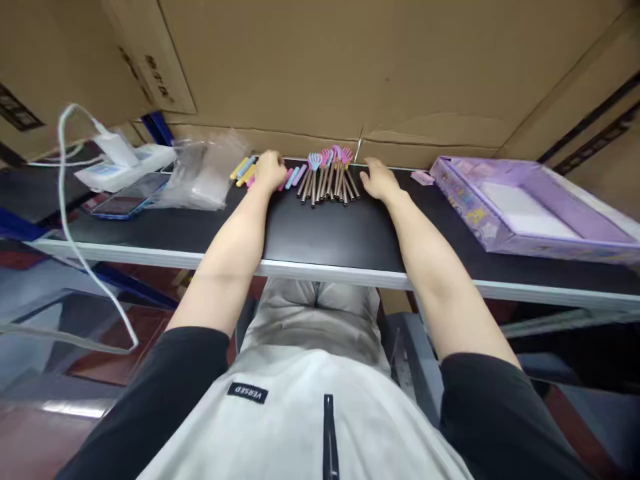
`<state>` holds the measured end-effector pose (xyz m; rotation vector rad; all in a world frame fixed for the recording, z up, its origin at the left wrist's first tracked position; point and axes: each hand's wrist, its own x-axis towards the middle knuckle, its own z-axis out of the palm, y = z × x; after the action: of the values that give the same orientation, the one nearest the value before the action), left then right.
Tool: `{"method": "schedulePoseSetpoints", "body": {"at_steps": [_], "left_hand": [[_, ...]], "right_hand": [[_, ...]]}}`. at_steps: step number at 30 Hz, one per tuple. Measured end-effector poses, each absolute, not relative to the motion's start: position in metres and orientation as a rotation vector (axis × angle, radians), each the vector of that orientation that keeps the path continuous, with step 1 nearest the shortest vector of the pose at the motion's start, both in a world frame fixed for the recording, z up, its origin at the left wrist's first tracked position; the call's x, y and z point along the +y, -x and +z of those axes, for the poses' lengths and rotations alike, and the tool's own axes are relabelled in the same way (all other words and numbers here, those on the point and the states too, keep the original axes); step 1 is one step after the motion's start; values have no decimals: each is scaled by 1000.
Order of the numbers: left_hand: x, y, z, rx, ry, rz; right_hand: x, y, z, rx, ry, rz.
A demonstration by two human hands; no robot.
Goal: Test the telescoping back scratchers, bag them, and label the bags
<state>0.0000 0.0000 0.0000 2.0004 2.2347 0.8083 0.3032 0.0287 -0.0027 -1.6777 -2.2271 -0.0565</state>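
My left hand (270, 171) rests among short coloured tubes at the back of the black tabletop, its fingers curled down and largely hidden. Yellow and blue tubes (245, 172) lie to its left, pink, blue and lilac ones (295, 177) to its right. What it grips, if anything, I cannot make out. Fanned out between my hands is a bunch of back scratchers (329, 177), with metal rods toward me and pink, blue and purple claw heads at the back. My right hand (379, 179) lies open just right of them, thumb apart from the fingers, nothing visible in it.
A purple patterned box tray (560, 248) stands at right, a small pink packet (423, 177) beside it. Leftward are clear plastic bags (200, 175), a phone (130, 197) and a power strip (107, 175) with a white cable (63, 173). Cardboard (390, 80) walls the back.
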Motion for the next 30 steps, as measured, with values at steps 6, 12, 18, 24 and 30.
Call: {"method": "schedulePoseSetpoints", "body": {"at_steps": [6,12,18,24,30], "left_hand": [[6,2,-10,2189,-1967,670],[3,-2,-8,2160,-1973,618],[4,-1,-8,2153,-1958,641],[4,-2,-9,2141,-1973,664],[4,-1,-9,2149,-2024,760]], "right_hand": [[35,-297,-11,-2325,1866,106],[36,-297,-10,-2352,1878,107],[35,-296,-9,-2363,1885,88],[32,-295,-7,-2358,1889,82],[22,-291,-1,-2340,1913,-2]]}}
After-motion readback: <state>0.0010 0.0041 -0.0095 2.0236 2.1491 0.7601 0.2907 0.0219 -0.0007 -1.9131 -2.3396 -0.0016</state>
